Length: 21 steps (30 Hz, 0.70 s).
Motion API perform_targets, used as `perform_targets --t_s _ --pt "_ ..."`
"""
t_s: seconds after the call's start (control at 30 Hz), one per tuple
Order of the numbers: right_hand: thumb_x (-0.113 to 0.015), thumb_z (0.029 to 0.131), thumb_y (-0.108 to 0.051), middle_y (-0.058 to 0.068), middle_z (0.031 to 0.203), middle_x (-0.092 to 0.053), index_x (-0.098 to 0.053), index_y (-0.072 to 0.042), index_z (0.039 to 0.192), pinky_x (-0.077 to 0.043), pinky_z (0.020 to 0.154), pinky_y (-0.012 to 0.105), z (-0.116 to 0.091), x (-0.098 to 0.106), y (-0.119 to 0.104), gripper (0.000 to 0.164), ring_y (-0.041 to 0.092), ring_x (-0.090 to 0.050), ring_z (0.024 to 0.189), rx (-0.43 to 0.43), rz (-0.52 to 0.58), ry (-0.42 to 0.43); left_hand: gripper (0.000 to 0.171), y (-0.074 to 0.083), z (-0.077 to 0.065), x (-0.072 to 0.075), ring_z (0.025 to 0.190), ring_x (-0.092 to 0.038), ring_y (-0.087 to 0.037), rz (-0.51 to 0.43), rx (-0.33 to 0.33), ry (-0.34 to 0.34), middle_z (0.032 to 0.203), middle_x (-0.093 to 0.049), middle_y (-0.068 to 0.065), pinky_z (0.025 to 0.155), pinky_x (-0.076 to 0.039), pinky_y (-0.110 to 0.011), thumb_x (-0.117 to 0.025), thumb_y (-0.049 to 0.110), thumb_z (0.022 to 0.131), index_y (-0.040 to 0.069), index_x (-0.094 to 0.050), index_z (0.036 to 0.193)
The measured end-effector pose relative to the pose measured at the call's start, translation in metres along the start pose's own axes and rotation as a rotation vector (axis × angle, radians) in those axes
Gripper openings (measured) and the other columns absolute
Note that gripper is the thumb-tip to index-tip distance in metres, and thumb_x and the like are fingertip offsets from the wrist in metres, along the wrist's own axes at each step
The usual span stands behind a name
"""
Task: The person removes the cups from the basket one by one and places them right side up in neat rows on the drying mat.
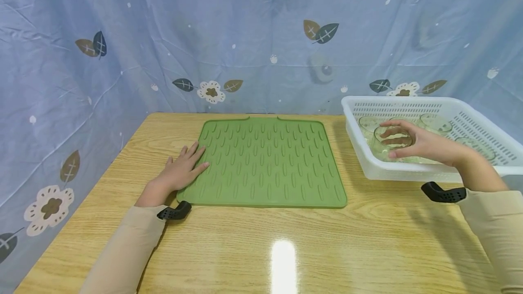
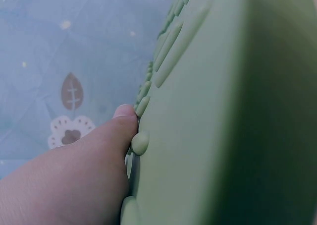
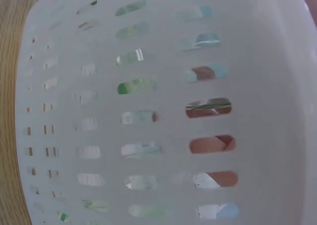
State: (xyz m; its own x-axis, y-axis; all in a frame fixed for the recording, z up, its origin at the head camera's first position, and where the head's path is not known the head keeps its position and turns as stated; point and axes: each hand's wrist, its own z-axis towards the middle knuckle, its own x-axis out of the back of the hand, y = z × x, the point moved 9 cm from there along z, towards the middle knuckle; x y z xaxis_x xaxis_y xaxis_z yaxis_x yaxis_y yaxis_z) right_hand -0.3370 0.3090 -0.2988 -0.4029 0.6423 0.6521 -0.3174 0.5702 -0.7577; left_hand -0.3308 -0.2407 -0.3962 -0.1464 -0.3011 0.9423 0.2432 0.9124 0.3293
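My left hand [image 1: 181, 171] rests with spread fingers on the left edge of a green ridged mat [image 1: 265, 162]. In the left wrist view, the thumb [image 2: 116, 136] lies against the mat's raised ridges. Over at the right, my right hand [image 1: 425, 144] reaches over the near wall of a white plastic basket [image 1: 408, 170] and holds a clear drinking glass [image 1: 380, 149], with curved fingers and the thumb about its upper part. The right wrist view shows mostly the slotted basket wall [image 3: 272, 111], with bits of hand and glass behind the slots.
Several other clear glasses stand in the basket, among them one at the back [image 1: 435, 124] and one at the right [image 1: 476, 148]. A wooden table [image 1: 229, 248] carries mat and basket. Behind it hangs a blue patterned curtain [image 1: 261, 22].
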Motion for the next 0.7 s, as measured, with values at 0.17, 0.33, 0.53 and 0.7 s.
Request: perform_targets --t_s 0.17,0.33,0.53,0.7 --pt "-0.069 0.097 -0.001 0.006 0.139 -0.049 -0.018 -0.007 0.161 -0.054 0.083 0.023 -0.001 0.006 -0.002 0.082 -0.008 -0.055 0.111 -0.028 -0.028 0.069 0.073 0.002 0.000 -0.001 0.151 -0.001 -0.052 -0.002 0.000 -0.003 0.170 -0.003 -0.021 0.109 -0.001 -0.081 -0.038 0.052 0.110 0.007 -0.018 0.165" --pt "-0.067 0.097 0.000 0.009 0.141 -0.047 -0.018 0.000 0.158 -0.052 0.082 0.019 0.000 0.009 -0.006 0.078 -0.009 -0.054 0.110 -0.038 -0.021 0.110 0.074 0.002 0.001 -0.001 0.151 0.001 -0.052 -0.011 0.001 -0.007 0.170 -0.002 -0.021 0.109 0.001 -0.081 -0.037 0.052 0.110 0.007 -0.017 0.165" --pt "-0.065 0.096 0.006 -0.013 0.130 -0.051 -0.027 0.002 0.151 -0.053 0.082 0.017 0.001 0.011 -0.009 0.067 -0.008 -0.056 0.113 0.012 0.036 0.129 0.074 -0.001 0.003 -0.001 0.152 0.003 -0.050 -0.016 0.002 -0.014 0.170 0.001 -0.020 0.110 0.003 -0.080 -0.036 0.052 0.110 0.008 -0.015 0.166" --pt "-0.065 0.096 0.007 -0.013 0.129 -0.052 -0.033 0.000 0.149 -0.053 0.083 0.017 0.003 0.010 -0.014 0.062 -0.007 -0.056 0.113 0.043 0.050 0.135 0.075 -0.005 0.003 -0.004 0.152 0.004 -0.050 -0.016 0.007 -0.014 0.170 0.001 -0.020 0.109 0.003 -0.080 -0.036 0.054 0.110 0.008 -0.015 0.166"
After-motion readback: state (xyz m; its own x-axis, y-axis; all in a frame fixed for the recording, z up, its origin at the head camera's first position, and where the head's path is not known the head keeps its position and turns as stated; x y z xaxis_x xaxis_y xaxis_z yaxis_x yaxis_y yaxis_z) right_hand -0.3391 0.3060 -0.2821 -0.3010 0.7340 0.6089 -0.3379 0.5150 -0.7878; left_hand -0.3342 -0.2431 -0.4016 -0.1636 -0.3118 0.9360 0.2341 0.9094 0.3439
